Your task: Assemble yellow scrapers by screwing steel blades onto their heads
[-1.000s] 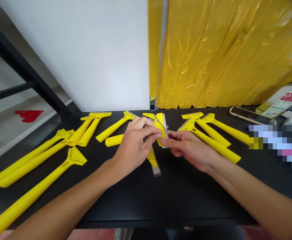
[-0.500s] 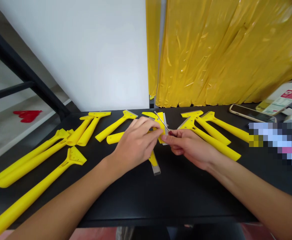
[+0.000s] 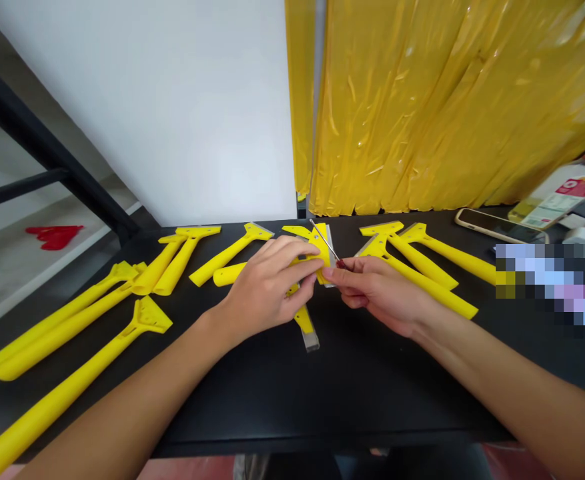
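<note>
Near the middle of the table, my left hand is closed round a yellow scraper, whose handle end pokes out to the left of the hand. The scraper's head, with a metal blade strip along its right side, shows past my fingertips. My right hand pinches a screwdriver with a thin metal shaft and a dark red handle; the shaft slants up and left across the scraper's head. Its thumb meets the lower edge of that head. Underneath lies a yellow scraper head with a grey end piece, partly hidden by my left hand.
Several yellow scrapers lie on the black table, such as one at left and one at right. A phone and a labelled bottle stand back right. Behind are a white panel and yellow plastic sheeting.
The fingers of my left hand have shifted a little on the scraper, showing more of its lower fingers. The screwdriver stays across the head, and the whole view has moved slightly.
</note>
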Tool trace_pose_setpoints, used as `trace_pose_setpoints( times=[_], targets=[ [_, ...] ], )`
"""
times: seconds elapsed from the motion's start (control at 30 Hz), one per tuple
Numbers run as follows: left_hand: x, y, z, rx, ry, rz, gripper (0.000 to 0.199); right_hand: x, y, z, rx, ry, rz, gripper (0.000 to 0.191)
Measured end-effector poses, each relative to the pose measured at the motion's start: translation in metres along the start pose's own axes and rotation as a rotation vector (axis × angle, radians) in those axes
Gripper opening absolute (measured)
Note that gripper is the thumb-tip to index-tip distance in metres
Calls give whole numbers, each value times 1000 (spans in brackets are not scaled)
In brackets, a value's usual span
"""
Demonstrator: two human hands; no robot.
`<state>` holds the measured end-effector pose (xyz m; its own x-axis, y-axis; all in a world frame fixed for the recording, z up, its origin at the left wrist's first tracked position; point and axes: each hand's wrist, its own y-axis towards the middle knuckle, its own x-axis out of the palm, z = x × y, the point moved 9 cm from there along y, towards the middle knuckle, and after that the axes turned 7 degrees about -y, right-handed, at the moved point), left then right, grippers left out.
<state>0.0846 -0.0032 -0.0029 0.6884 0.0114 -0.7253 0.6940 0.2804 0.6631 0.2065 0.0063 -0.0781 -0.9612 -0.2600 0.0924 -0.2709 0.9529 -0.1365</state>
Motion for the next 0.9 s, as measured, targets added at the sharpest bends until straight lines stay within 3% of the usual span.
trace_pose_setpoints(
  times=[0.13,0.33,0.63,0.9],
  targets=[
    [-1,0,-1,-1,14,-18,30,-2,0,-1,-30,-32,24,30],
    [3,1,4,92,219,-116,32,1,-1,1,43,143,-21,39],
    [-6,-6,16,170,448,9,28,6,-7,-10,30,112,-106,38],
    [-13,-4,21,153,400,36,28,11,-6,-7,47,186,-95,36]
  ],
)
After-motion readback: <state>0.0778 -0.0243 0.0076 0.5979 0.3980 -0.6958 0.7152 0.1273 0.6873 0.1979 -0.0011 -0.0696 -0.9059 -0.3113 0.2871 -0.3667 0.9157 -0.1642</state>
